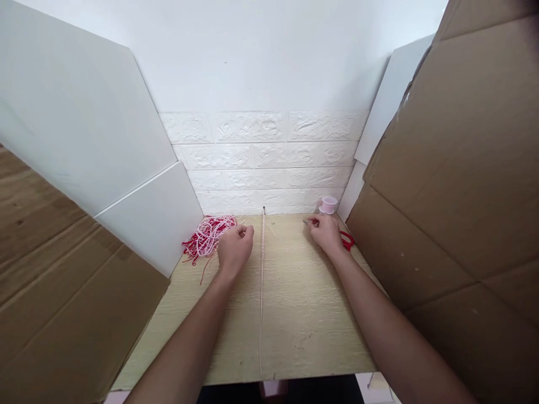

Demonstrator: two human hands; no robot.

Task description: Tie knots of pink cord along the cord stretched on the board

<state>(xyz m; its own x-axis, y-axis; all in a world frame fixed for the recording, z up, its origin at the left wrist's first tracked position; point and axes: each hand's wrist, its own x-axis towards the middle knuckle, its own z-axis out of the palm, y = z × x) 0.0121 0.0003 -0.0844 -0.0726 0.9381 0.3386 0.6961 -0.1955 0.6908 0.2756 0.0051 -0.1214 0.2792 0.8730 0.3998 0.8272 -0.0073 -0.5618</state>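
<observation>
Forearms [370, 303] flank our cord [263, 247] along the table [298, 314].
Right hand [326, 231] overlies scissors [350, 238]; left hand [234, 247] curls beside yarn [206, 235]; we cannot tell either grip. We judge this scissors handling; next calls for blade control.

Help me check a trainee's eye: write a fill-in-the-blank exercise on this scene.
The tangled pile of red and pale-pink cord lies nearer the ____ hand.
The pale-pink round plastic spool stands nearer the ____ hand.
The looped scissor handles are coloured ____.
Exactly ____ bare hands flank the thin pale-pink braided cord.
Missing words: left; right; red; two.
</observation>
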